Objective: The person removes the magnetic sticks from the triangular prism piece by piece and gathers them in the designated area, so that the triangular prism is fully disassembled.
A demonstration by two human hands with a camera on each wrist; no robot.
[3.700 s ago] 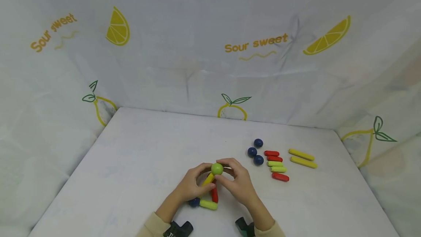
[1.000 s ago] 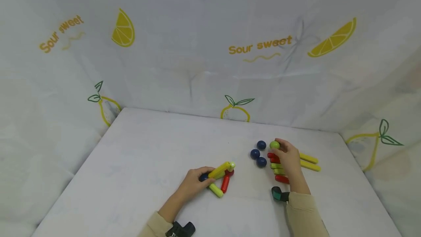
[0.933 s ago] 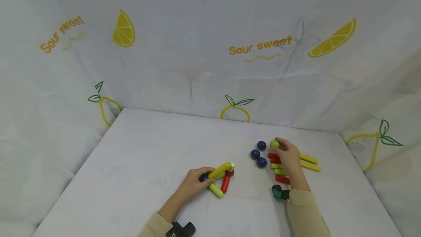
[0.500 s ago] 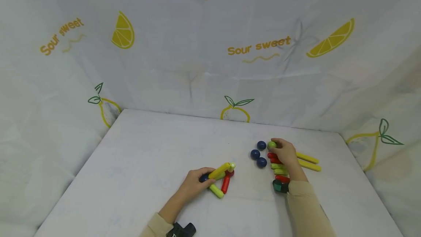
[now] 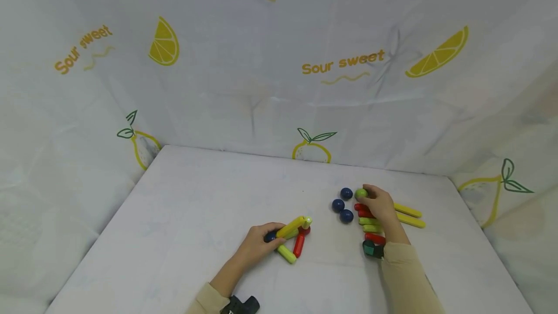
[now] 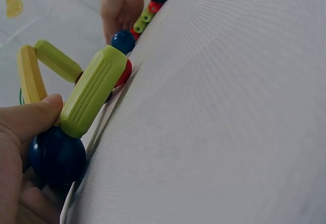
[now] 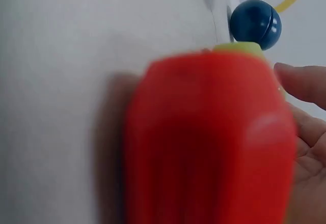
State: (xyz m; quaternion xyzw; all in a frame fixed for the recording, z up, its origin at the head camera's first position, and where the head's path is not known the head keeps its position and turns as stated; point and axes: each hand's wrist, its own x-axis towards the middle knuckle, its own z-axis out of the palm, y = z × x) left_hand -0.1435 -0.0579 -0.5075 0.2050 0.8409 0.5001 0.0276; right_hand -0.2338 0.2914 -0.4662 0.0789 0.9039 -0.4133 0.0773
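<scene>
My left hand [image 5: 257,243] holds a small frame of magnetic rods and balls at its blue ball [image 6: 57,155]; the thumb presses close to a yellow rod [image 5: 290,226]. Joined in that frame are a lime-green rod [image 6: 94,92], a red rod [image 5: 298,245] and a red ball [image 5: 306,230]. Another lime rod [image 6: 58,61] stands up at the far corner. On the right, my right hand [image 5: 380,206] pinches a green ball [image 5: 360,193] beside the loose blue balls; the right wrist view hides that ball behind a blurred red rod [image 7: 209,142].
Three blue balls [image 5: 338,205] sit left of the right hand. Short red rods [image 5: 375,238] and lime rods [image 5: 369,221] lie in a column under the right wrist. Two long yellow rods [image 5: 410,220] lie farther right on the white table [image 5: 196,197]. Printed cloth hangs behind.
The right hand left the frame and carried the green ball right to the loose pieces, then shifted it slightly left. The left hand turned the frame earlier and now stays still.
</scene>
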